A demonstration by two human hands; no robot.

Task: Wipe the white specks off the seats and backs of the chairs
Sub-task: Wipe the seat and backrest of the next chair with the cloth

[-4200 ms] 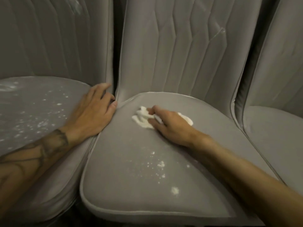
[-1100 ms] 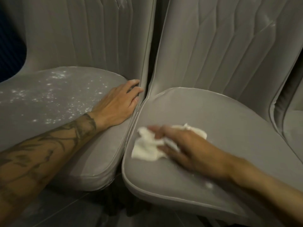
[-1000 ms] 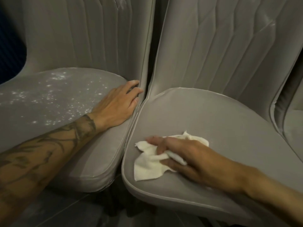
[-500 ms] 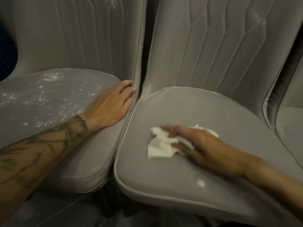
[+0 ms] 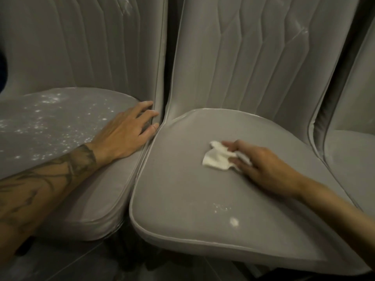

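Three grey upholstered chairs stand side by side. On the middle chair's seat (image 5: 182,189) my right hand (image 5: 263,167) presses a crumpled white cloth (image 5: 217,160) flat against the cushion, fingers stretched over it. A few white specks (image 5: 233,221) lie near that seat's front edge. The left chair's seat (image 5: 60,179) carries several white specks (image 5: 46,122) across its back and left part. My left hand (image 5: 125,132) rests flat on the left seat's right edge, fingertips at the gap between the chairs. White marks (image 5: 125,5) show high on the left chair's back.
The middle chair's quilted back (image 5: 253,57) has a faint white streak at its upper right. A third chair's seat (image 5: 351,155) shows at the right edge. Dark floor (image 5: 60,266) lies below the seat fronts.
My right hand has slid the cloth away from the seat's front, toward the back and right. White specks near the front edge are now uncovered. My left hand stays put.
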